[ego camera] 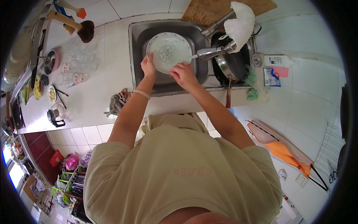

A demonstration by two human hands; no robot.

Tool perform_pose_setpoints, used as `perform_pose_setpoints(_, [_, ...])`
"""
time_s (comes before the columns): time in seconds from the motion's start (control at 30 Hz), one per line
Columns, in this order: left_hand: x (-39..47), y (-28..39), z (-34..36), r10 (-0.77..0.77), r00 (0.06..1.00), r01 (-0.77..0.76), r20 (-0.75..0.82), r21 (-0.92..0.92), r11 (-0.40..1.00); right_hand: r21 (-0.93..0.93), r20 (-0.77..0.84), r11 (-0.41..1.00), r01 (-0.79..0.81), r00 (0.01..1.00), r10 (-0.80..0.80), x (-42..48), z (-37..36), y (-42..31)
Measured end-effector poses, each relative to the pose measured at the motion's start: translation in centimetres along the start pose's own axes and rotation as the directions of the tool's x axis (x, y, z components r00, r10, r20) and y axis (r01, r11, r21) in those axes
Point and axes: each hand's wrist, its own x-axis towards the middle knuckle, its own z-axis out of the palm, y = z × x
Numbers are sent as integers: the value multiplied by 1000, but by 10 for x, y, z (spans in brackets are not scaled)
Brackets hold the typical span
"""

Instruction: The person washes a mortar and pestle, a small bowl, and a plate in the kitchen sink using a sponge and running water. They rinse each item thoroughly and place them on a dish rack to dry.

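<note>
A white dish with a grey floral pattern (169, 53) is held tilted over the stainless steel sink basin (139, 30). My left hand (148, 66) grips its left rim, thumb up on the inner face. At the lower right rim, my right hand (183, 73) has its fingers curled against the dish; whether it pinches the edge is hidden. Just right of the dish, a chrome faucet (209, 53) points its spout at the rim, with a pale streak at its mouth, likely water. A white cloth (242, 23) is draped over the faucet's upper part.
Dark pans (233, 65) fill the right basin, beside green rubber gloves (252, 84). A wooden cutting board (204, 12) leans behind the sink. A grey rag (117, 103) lies at the counter's front edge. Drinking glasses (79, 78) and a glass teapot (57, 113) stand on the left.
</note>
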Motion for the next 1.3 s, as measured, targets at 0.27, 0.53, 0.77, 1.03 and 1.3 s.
perform_pose_setpoints(0.27, [21, 16, -12, -236, 934, 244, 268, 4, 970, 598, 374, 241, -765, 532, 760, 4, -19, 69])
perform_pose_setpoints(0.53, [53, -81, -3, -85, 996, 57, 38, 479, 876, 727, 302, 177, -663, 540, 786, 9, 0, 45])
perform_pose_setpoints(0.77, [-57, -83, 47, -326, 921, 294, 213, 168, 941, 878, -124, 339, -338, 522, 844, -11, 44, 57])
perform_pose_setpoints(1.03, [-30, -73, 29, -225, 972, 209, 68, 192, 959, 898, -246, 396, -194, 527, 814, -10, 65, 27])
perform_pose_setpoints(1.3, [2, -71, 22, 5, 999, -31, 35, 795, 605, 962, 41, 107, -250, 522, 852, -28, 59, 1])
